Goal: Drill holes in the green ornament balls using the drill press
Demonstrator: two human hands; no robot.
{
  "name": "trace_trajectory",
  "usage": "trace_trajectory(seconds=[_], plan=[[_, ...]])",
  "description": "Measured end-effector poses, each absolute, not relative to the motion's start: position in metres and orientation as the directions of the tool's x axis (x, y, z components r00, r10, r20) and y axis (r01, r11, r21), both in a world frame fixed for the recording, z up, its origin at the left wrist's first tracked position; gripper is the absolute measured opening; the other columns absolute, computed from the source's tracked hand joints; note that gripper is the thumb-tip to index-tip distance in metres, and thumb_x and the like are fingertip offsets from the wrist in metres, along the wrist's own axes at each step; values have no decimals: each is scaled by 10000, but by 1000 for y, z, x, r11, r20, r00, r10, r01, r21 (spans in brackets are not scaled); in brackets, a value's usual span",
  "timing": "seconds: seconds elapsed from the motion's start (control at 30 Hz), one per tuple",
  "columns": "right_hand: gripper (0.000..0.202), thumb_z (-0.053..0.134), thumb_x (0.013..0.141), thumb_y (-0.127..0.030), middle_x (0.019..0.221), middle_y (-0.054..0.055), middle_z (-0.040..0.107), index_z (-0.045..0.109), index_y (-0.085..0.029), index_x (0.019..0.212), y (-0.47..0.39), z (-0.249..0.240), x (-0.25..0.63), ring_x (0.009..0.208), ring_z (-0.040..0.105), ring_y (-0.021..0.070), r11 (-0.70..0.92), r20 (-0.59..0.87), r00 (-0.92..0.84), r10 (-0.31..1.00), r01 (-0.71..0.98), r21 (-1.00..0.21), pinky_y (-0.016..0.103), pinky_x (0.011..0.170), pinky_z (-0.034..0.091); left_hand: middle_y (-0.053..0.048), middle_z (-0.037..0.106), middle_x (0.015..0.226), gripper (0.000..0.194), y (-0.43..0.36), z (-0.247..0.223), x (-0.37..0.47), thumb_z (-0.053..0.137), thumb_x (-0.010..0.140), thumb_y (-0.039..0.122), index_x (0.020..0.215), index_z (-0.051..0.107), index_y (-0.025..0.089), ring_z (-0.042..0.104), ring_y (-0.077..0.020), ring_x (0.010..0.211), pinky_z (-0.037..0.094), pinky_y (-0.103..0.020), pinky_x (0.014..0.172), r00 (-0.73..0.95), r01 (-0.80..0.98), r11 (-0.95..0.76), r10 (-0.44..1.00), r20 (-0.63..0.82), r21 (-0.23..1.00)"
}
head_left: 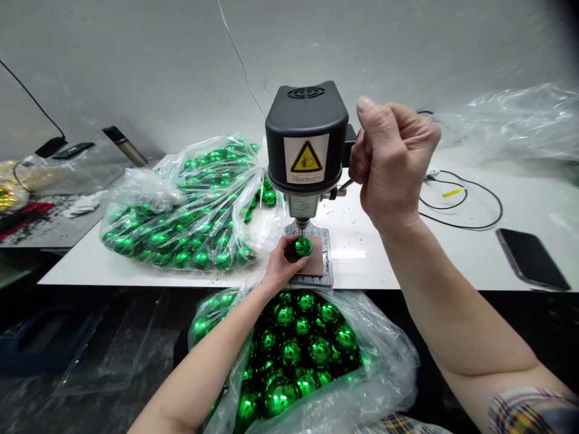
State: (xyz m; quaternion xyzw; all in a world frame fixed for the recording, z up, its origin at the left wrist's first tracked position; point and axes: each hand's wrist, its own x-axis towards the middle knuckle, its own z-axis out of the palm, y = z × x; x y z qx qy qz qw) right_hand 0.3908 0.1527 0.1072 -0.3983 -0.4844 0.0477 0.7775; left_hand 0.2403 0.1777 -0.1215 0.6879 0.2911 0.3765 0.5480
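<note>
A small bench drill press [305, 129] with a black housing and a yellow warning label stands on the white table. My left hand [286, 260] pinches a shiny green bauble [303, 246] between thumb and fingers. It holds the bauble on the brownish pad [315, 263] over the grey metal base [329, 259], right under the chuck [301, 222]. The drill tip meets or nearly meets the ball; I cannot tell which. To the right of the housing, my right hand [391, 160] is closed in a fist around the feed lever [346, 185], whose outer end is hidden by the fingers.
An open plastic bag of green baubles [289, 352] sits below the table edge, in front of me. Another clear bag of green baubles [181, 235] lies left of the drill press. A phone [532, 259], a looped black cable [500, 208] and clear plastic [525, 120] are on the right.
</note>
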Motion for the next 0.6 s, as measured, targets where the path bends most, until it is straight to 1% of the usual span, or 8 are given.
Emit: trace_trajectory(seconds=[0.13,0.27,0.43,0.53,0.6], plan=[[580,653,895,-498,414,-53,310,309,-227,514,151,104,391,351,270,75,648,729,518,447,375,-663,289,358,190,-84,648,1211,518,177,-124,241,786,754,247,1219,566,195,612,-213,1152,449,-404,1075,526,-2,-256,822,219,967],[533,609,942,-436,438,-41,334,338,-224,534,143,98,385,375,310,92,608,748,509,426,451,-654,301,399,239,-85,650,1206,521,177,-125,242,795,744,257,1209,568,194,620,-216,1141,462,-404,1064,520,-4,-235,829,203,972],[533,641,921,-272,441,-38,297,332,-210,490,125,80,374,383,283,98,642,778,518,356,469,-606,329,430,186,-94,645,1207,541,178,-128,242,799,746,270,1220,548,195,617,-235,1153,466,-429,1060,526,12,-217,832,179,976],[520,624,917,-261,464,-41,265,340,-206,485,117,67,370,397,281,91,622,777,521,352,490,-610,323,441,172,-95,642,1205,551,178,-131,241,800,749,281,1225,534,203,621,-239,1140,471,-436,1054,523,26,-227,833,180,974],[529,621,909,-269,466,-44,252,307,-206,488,114,59,370,395,279,90,622,780,526,339,498,-605,321,436,178,-92,644,1191,550,178,-132,241,805,745,289,1213,528,208,624,-240,1129,477,-437,1045,517,32,-236,836,186,971]])
